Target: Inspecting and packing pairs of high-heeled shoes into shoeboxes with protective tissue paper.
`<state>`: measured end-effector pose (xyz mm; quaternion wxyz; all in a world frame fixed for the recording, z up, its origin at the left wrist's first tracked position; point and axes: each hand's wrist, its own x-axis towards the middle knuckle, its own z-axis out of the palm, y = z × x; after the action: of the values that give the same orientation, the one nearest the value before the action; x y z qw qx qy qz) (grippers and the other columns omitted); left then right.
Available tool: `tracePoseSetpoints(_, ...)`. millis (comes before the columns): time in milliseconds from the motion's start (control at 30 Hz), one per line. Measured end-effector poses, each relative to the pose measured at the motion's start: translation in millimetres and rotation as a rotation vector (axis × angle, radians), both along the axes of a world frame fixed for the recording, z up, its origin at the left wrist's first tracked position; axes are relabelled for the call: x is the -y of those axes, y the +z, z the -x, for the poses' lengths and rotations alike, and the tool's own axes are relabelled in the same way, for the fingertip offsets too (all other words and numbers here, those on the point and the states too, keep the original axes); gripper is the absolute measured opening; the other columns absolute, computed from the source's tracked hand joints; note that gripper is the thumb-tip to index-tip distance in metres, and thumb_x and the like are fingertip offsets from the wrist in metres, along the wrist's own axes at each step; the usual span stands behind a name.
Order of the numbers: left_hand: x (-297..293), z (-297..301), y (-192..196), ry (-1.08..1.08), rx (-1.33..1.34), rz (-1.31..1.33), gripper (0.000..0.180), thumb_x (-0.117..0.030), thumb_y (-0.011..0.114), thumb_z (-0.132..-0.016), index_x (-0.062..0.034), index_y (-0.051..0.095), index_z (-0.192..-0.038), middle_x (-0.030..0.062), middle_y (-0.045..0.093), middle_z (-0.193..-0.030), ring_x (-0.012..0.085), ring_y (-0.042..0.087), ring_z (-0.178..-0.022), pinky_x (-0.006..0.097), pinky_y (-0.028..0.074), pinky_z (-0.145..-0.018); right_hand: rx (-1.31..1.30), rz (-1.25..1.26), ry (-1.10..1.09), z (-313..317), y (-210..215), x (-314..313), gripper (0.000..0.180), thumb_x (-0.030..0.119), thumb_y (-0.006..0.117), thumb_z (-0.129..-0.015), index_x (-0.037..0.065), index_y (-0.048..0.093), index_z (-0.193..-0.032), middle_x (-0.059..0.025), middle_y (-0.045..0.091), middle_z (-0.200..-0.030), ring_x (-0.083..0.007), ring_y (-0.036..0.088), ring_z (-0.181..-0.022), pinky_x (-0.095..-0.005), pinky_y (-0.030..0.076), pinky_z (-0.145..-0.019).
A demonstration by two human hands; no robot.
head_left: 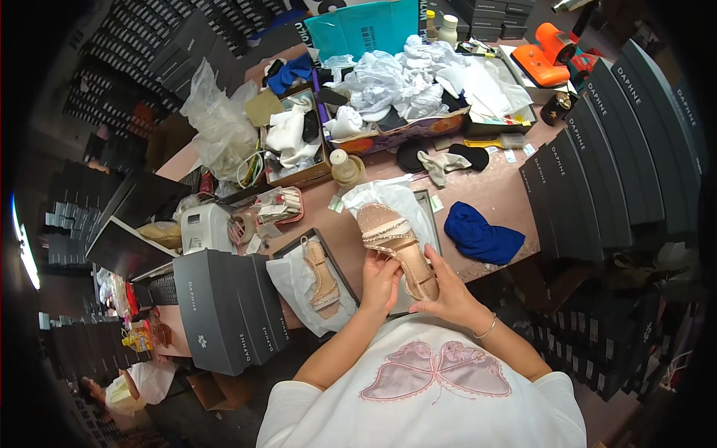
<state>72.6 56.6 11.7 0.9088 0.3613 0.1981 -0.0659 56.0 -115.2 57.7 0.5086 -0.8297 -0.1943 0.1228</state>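
Just above the front of the table, both hands hold a beige heeled sandal (396, 237) with glittery straps, its toe pointing away from me. My left hand (381, 281) grips its left side, fingers curled near the strap. Around the heel end on the right are the fingers of my right hand (452, 296). Beneath the sandal lies white tissue paper (377, 193) in an open grey box, mostly hidden. A matching sandal (321, 276) rests on white paper (287, 287) in another open box to the left.
A bunched blue cloth (482, 233) lies right of the hands. Grey shoe boxes (590, 164) tower at the right; more boxes (216, 306) stand at the left. Behind are a bottle (347, 169), a small red tray (280, 205) and a carton of crumpled white paper (403, 78).
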Motion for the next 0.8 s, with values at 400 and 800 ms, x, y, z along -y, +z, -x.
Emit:
tracePoseSetpoints(400,30.5,5.3,9.0,-0.047,0.056,-0.037,0.045,0.006,0.057,-0.087,-0.0052,0.043,-0.128,0.0073,0.054,-0.120,0.0163,0.056,-0.108,0.032,0.050,-0.089,0.156,0.328,-0.071,2.2,-2.8,3.2,0.095,0.019,0.079,-0.070,0.001,0.025,-0.145,-0.0295,0.033,-0.139,-0.0394,0.043,-0.125,-0.0440,0.038,-0.101)
tracePoseSetpoints(800,-109.5,-150.6,2.0,-0.733,-0.097,-0.873,0.029,-0.021,0.058,-0.094,-0.0045,0.052,-0.117,0.0055,0.061,-0.072,0.0082,0.047,-0.048,0.024,0.042,-0.045,-0.624,-0.911,-0.223,-25.6,0.4,97.8,0.065,0.018,0.052,-0.083,-0.002,0.034,-0.141,-0.0114,0.055,-0.124,-0.0176,0.062,-0.096,-0.0302,0.050,-0.087)
